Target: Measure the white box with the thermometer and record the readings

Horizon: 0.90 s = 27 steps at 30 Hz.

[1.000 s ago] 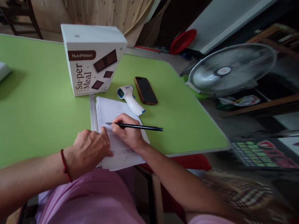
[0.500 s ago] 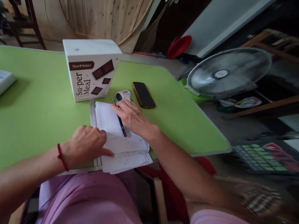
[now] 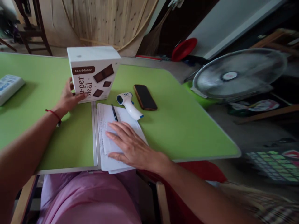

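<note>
My left hand point(image 3: 67, 98) grips the lower left corner of a white box point(image 3: 93, 53) printed "NutriMotion", with the thumb across its front and the fingers at its left side. The box stands upright on the green table. Flat on a stack of papers point(image 3: 137, 133) lies my right hand point(image 3: 130, 143), fingers spread. A black pen point(image 3: 114, 112) rests on the papers just beyond those fingertips. Beside the stack, a white and blue infrared thermometer point(image 3: 130, 108) lies on its side, touching or overlapping the papers' upper edge.
A phone point(image 3: 145, 97) in a brown case lies to the right of the thermometer. At the table's far left sits a white box-like object point(image 3: 10, 87). A metal seam point(image 3: 94, 133) crosses the green table point(image 3: 187, 124). Past the right edge stands a fan point(image 3: 238, 73).
My left hand has gone from the papers to the box. My right hand has drawn back from beside the pen and now lies flat on the sheets. The pen sits farther up the page.
</note>
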Available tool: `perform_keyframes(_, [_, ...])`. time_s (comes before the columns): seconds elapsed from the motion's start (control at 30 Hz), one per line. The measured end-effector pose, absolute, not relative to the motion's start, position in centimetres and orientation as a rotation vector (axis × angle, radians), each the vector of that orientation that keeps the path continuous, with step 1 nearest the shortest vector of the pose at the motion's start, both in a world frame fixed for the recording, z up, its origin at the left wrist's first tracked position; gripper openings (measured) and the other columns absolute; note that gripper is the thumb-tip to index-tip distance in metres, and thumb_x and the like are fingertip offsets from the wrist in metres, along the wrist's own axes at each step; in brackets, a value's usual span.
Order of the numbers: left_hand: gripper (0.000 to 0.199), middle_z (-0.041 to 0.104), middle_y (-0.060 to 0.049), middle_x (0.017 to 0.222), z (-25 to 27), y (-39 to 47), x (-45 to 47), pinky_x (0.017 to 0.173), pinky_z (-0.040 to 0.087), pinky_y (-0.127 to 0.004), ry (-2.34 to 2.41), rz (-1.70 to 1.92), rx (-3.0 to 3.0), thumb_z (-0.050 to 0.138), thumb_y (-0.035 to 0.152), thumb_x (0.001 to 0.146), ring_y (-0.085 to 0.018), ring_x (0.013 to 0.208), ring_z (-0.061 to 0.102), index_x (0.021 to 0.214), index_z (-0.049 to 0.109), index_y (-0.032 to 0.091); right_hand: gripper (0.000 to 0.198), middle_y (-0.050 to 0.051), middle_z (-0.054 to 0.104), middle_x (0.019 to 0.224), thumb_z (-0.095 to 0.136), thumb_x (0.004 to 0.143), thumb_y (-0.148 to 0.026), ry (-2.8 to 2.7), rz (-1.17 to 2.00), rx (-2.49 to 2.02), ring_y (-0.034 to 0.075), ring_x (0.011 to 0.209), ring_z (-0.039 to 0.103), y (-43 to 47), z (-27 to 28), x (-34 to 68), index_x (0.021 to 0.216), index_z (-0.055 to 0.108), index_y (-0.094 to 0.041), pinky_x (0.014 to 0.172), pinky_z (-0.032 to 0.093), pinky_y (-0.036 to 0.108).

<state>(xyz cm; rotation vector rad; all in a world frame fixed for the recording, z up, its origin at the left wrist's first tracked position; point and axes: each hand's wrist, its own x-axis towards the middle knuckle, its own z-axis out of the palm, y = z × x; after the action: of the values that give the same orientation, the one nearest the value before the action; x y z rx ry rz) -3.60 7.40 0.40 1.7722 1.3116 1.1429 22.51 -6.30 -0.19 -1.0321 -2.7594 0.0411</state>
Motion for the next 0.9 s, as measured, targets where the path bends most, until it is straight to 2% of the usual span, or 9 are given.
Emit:
perform_keyframes(0.07, [0.06, 0.057, -0.013, 0.123, -0.1, 7.7, -3.2, 0.082, 0.054, -0.031, 1.281, 1.211, 1.688, 0.076, 0.022, 0.066, -0.024, 0.109, 0.058, 0.117, 0.044, 0.015, 0.063, 0.02, 0.042, 0.142, 0.043, 0.088, -0.055, -2.758, 0.064, -1.04, 0.033, 0.136, 0.03, -6.8, -1.4, 22.6, 0.131, 0.047, -0.009, 0.11, 0.031, 0.056])
perform_keyframes(0.13, [0.061, 0.058, -0.013, 0.123, -0.3, 7.7, -3.0, 0.081, 0.055, -0.033, 1.343, 1.221, 1.676, 0.077, 0.019, 0.063, -0.025, 0.11, 0.058, 0.116, 0.046, 0.016, 0.065, 0.019, 0.04, 0.144, 0.039, 0.089, -0.056, -2.737, 0.077, -1.063, 0.032, 0.137, 0.029, -6.6, -2.4, 22.8, 0.134, 0.044, -0.009, 0.111, 0.029, 0.056])
perform_keyframes(0.33, [0.056, 0.063, -0.013, 0.117, -0.1, 7.2, -3.2, 0.079, 0.057, -0.038, 1.372, 1.315, 1.691, 0.077, 0.034, 0.067, -0.027, 0.103, 0.062, 0.113, 0.052, 0.015, 0.063, 0.02, 0.039, 0.145, 0.038, 0.09, -0.054, -2.733, 0.103, -1.037, 0.03, 0.138, 0.027, -4.0, -2.8, 22.9, 0.135, 0.043, -0.009, 0.111, 0.028, 0.055])
perform_keyframes(0.57, [0.045, 0.066, -0.01, 0.115, 1.1, 6.2, -3.7, 0.087, 0.054, -0.037, 1.164, 1.304, 1.672, 0.074, 0.042, 0.07, -0.025, 0.101, 0.064, 0.104, 0.06, 0.016, 0.061, 0.018, 0.039, 0.145, 0.041, 0.09, -0.053, -2.715, 0.155, -0.987, 0.029, 0.138, 0.028, -2.0, -2.6, 22.5, 0.135, 0.043, -0.012, 0.111, 0.027, 0.055])
perform_keyframes(0.8, [0.051, 0.066, -0.012, 0.115, 1.3, 5.8, -4.4, 0.088, 0.053, -0.039, 1.149, 1.097, 1.727, 0.076, 0.043, 0.068, -0.025, 0.102, 0.064, 0.108, 0.061, 0.015, 0.061, 0.02, 0.047, 0.138, 0.043, 0.089, -0.054, -2.619, 0.127, -0.937, 0.031, 0.132, 0.036, -2.4, -2.6, 22.4, 0.127, 0.052, -0.007, 0.109, 0.029, 0.055])
perform_keyframes(0.9, [0.05, 0.066, -0.012, 0.116, 1.3, 5.9, -4.6, 0.088, 0.053, -0.039, 1.133, 1.062, 1.756, 0.074, 0.042, 0.071, -0.025, 0.102, 0.063, 0.111, 0.06, 0.015, 0.043, 0.019, 0.06, 0.124, 0.047, 0.09, -0.043, -2.503, 0.093, -0.895, 0.03, 0.123, 0.047, -2.3, -2.0, 22.7, 0.113, 0.062, -0.009, 0.103, 0.037, 0.052])
